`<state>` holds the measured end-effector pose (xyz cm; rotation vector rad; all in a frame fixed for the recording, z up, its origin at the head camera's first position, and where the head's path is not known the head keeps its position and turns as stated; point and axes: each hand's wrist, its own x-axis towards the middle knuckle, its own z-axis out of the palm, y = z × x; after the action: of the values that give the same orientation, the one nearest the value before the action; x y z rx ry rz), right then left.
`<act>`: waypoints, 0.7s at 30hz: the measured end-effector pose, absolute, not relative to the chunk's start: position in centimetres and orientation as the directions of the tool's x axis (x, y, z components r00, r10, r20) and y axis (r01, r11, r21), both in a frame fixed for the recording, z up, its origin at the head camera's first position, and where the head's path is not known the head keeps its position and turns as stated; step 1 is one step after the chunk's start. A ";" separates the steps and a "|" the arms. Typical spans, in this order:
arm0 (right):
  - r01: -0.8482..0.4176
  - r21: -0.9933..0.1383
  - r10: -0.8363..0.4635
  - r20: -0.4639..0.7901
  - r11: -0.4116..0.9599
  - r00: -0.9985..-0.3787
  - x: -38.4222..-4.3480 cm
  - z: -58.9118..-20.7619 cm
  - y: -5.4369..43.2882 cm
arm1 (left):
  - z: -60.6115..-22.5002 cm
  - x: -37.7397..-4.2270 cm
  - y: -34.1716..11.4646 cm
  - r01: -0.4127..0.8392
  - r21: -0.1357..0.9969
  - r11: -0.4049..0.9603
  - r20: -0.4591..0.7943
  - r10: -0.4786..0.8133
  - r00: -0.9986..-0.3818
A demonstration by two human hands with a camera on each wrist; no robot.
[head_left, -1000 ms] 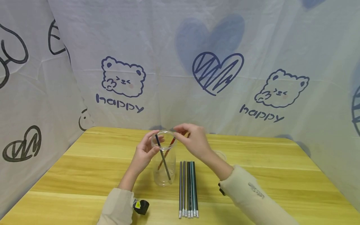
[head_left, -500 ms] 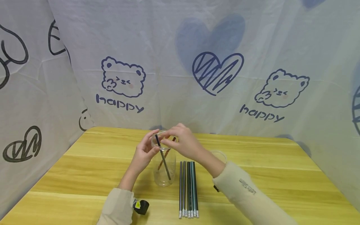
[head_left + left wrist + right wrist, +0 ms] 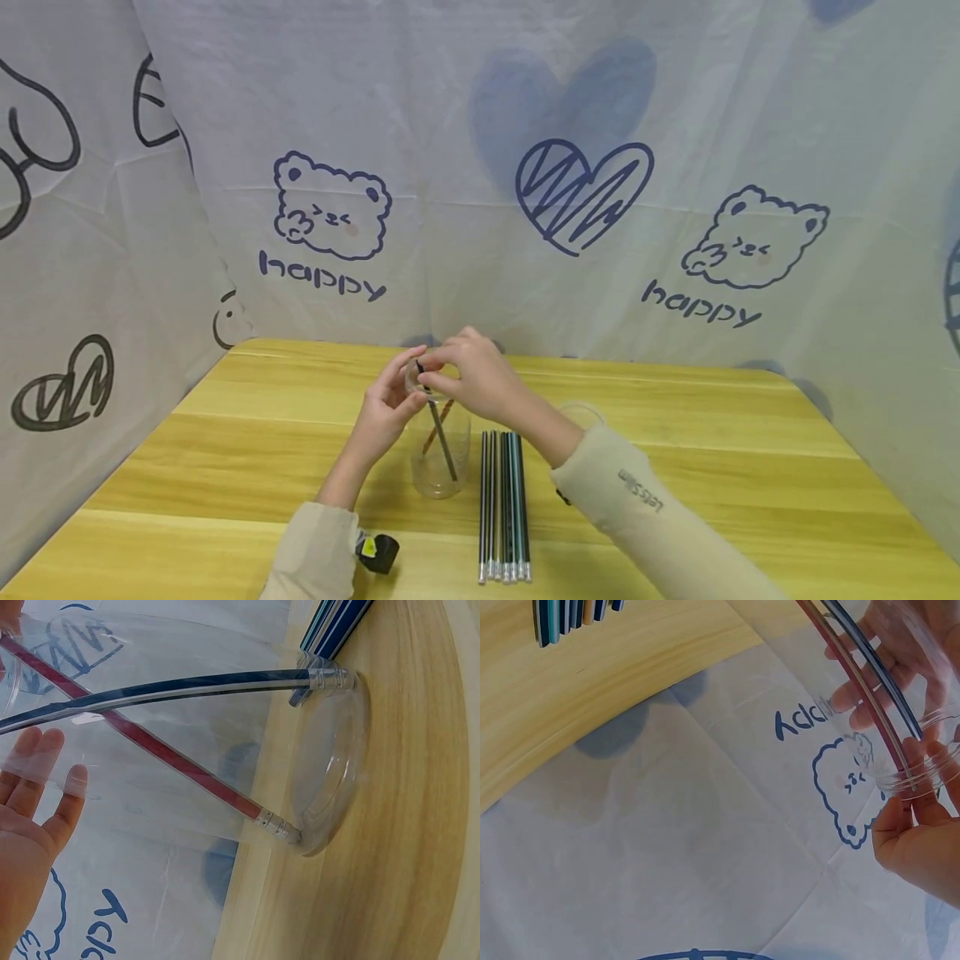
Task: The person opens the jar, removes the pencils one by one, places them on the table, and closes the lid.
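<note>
My left hand (image 3: pixel 384 406) grips the neck of a clear jar (image 3: pixel 440 454), thumb on the near side and fingers behind. The jar stands upright on the table. Inside it a dark blue pencil (image 3: pixel 202 684) and a red pencil (image 3: pixel 176 763) lean crosswise, their eraser ends at the bottom. My right hand (image 3: pixel 480 375) is over the jar's mouth, with thumb and fingers parted around the top of the dark blue pencil. In the right wrist view, its fingertips (image 3: pixel 915 750) are right at that pencil's upper end. The right hand partly covers the jar's rim.
Several dark and teal pencils (image 3: pixel 506 504) lie side by side right of the jar, eraser ends toward me. A clear round lid (image 3: pixel 583 410) lies behind the right forearm. The wooden table (image 3: pixel 720 483) meets a printed white cloth (image 3: pixel 465 275) at the back.
My right hand has moved left from the red pencil's top, across the jar's mouth, to the dark blue pencil's top. The left hand stays on the jar.
</note>
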<state>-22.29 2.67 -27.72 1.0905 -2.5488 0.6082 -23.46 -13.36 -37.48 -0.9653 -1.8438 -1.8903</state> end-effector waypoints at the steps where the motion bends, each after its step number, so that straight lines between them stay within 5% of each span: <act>1: -0.733 -0.262 -0.608 0.423 0.627 -0.671 -22.3 -27.7 2.6 | -37.5 -23.5 -13.4 0.654 0.749 -0.111 0.660 0.221 -0.718; 21: -0.708 -0.274 -0.580 0.422 0.651 -0.697 -22.4 -27.5 2.4 | -37.3 -23.3 -13.3 0.643 0.758 -0.109 0.650 0.206 -0.732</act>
<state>-22.37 2.42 -27.54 1.0324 -2.5739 0.6121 -23.30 -13.29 -37.26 -0.9349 -1.8462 -1.9065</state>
